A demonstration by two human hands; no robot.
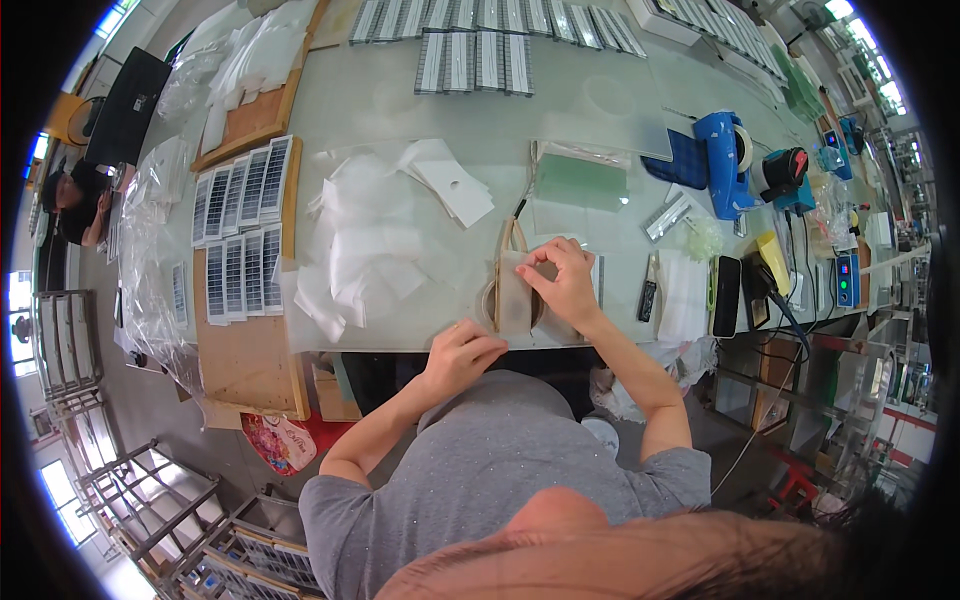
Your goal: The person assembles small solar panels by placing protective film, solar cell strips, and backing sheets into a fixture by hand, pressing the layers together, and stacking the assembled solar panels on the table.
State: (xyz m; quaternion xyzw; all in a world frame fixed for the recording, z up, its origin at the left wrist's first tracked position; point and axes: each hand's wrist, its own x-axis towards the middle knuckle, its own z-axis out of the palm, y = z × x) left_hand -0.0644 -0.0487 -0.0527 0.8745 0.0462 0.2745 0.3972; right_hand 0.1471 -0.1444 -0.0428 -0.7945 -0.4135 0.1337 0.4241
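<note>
Pale glossy worktop [440,110]; right fingers [540,262] pinching tan strip [514,290], left fingers [478,345] curled closed.

2 tape dispensers at table's right edge: one blue [724,160], one teal with red roll [787,177]. 1 black phone [726,295]. 2 hands: left hand [462,352], right hand [564,279].

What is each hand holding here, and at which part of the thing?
The right hand pinches the top edge of a beige strip of tape over the tape roll. The left hand seems to pinch its lower end.
</note>
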